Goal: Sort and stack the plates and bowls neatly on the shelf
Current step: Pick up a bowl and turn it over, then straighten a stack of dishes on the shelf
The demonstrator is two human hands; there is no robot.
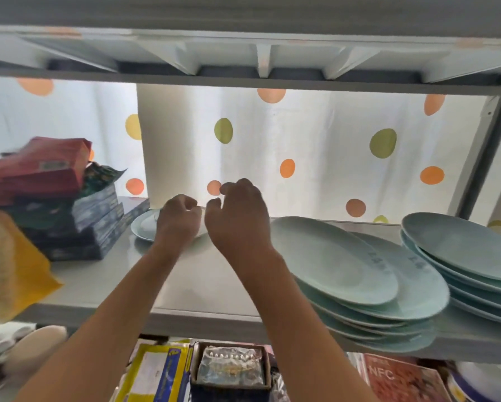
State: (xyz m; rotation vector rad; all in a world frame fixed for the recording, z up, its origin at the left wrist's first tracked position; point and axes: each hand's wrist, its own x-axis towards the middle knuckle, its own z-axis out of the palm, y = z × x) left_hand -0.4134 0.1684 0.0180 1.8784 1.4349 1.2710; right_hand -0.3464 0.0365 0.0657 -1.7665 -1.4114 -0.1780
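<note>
Back at 11 o'clock on the shelf [185, 288], both hands hover curled over a small plate [143, 227]. Left hand [178, 220] hides its grip, right hand [239, 220] looks empty; a clumsy lift could tip the sloppy plate stack [359, 285] at 3 o'clock.

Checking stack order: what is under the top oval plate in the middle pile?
Under the top oval plate lies a second oval plate, shifted right, then more plate rims stacked beneath. Their centres are covered; an exact count cannot be told.

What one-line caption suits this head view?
Both hands, left and right, reach a small plate beside stacked plates on the shelf.
</note>
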